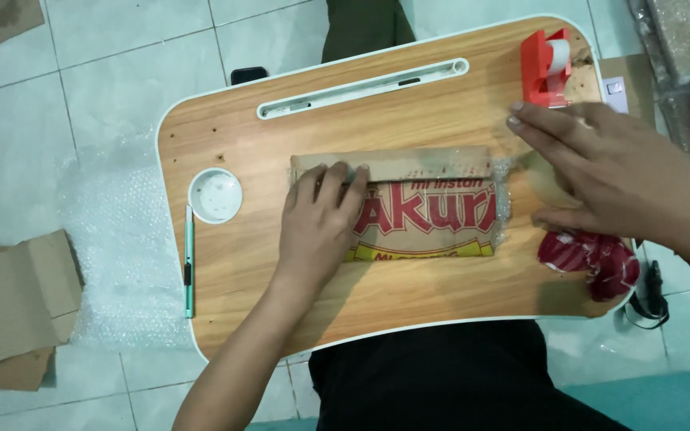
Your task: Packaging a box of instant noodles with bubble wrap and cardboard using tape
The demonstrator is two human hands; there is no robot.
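Parcel (425,209) lay mid-bench (225,263), cardboard over bubble wrap. Left hand (319,219) pressed flat, fingers spread, pinning its flap shut. Right hand (600,172) lay open beside a red tape dispenser (546,68), holding nothing.

left hand (319,219): palm down, fingers spread forward, forearm angled up from lower left | right hand (600,172): palm down, fingers extended leftward, flat, forearm entering from right edge | hands apart
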